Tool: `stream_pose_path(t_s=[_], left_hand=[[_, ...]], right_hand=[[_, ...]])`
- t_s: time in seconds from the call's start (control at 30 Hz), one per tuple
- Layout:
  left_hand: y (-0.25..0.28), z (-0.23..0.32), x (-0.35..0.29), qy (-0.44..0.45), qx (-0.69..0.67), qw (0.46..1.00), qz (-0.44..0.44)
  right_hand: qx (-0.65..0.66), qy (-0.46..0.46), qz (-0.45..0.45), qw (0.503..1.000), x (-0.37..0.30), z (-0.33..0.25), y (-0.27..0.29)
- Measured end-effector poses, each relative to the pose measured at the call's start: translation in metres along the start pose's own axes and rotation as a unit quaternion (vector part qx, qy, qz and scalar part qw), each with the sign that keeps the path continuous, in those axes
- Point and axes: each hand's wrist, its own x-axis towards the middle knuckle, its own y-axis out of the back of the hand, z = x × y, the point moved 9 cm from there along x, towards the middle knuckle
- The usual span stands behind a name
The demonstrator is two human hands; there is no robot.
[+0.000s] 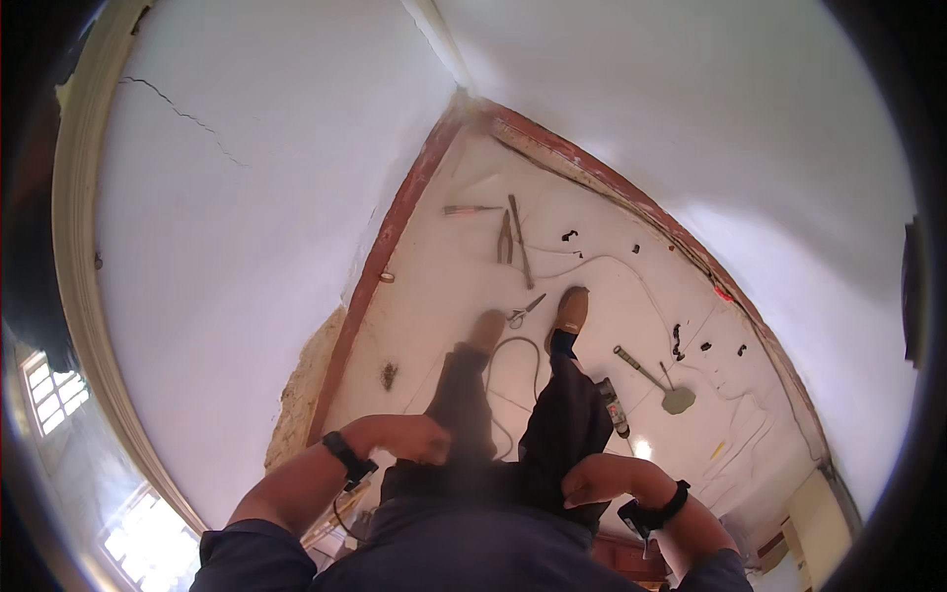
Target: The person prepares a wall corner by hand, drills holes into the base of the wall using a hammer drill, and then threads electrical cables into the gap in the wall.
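Note:
My left hand (422,439) is curled closed beside the left thigh of my dark trousers (565,419); whether it holds anything is hidden. At the other hip, my right hand (592,480) has its fingers bent in against the trousers, seemingly pinching the cloth. Each wrist wears a black strap with a small device. Scissors (526,312) lie on the floor between my brown shoes (572,308). To the right of my legs is a dark power tool (614,407).
Pliers (505,237), a long bar (521,240) and a red-handled tool (472,209) lie ahead on the pale floor (434,296). A long-handled tool with a rounded head (677,399) and several small black pieces (678,340) are at right. A cable (523,340) loops between my feet. White walls meet ahead.

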Motion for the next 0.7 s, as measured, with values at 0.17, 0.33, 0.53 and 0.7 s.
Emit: stream_pose_path(t_s=[0.17, 0.33, 0.53, 0.7], left_hand=[[0.022, 0.006, 0.019, -0.03, -0.072, 0.996, -0.039], [0.184, -0.01, 0.062, 0.063, 0.103, 0.981, 0.151], [0.378, -0.071, 0.145, 0.118, 0.322, 0.872, 0.35], [0.459, -0.067, 0.148, 0.079, 0.285, 0.823, 0.485]], right_hand=[[-0.072, 0.008, -0.082, 0.994, 0.013, 0.026, 0.041], [-0.123, -0.028, 0.073, 0.989, 0.053, 0.046, 0.179], [-0.183, -0.128, 0.341, 0.913, 0.115, 0.136, 0.411], [-0.229, -0.14, 0.437, 0.858, 0.164, 0.151, 0.524]])
